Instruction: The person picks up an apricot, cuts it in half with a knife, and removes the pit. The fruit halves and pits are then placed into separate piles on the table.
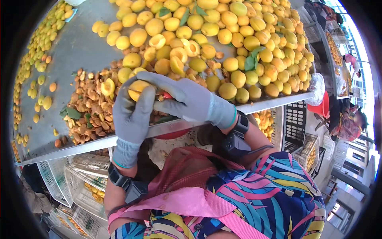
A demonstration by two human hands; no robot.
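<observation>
My left hand [133,113], in a grey glove, is closed around a yellow apricot [136,88] with a dark line along its side. Fingers of my gloved right hand [185,97] reach across to the same apricot. Between that hand's thumb and forefinger shows a small red piece [167,95], mostly hidden by the glove. Under and left of the hands lies a heap of brown apricot pits [93,105], with a cut half [107,87] on it. More open halves [179,54] rest just beyond my fingers.
Whole apricots [262,44] are piled high on the metal table [85,34], beside its raised front edge [254,106]. Smaller greenish fruit [38,51] lies at the far left. Crates [85,187] stand below. A red bucket [318,105] and a person [350,125] are at right.
</observation>
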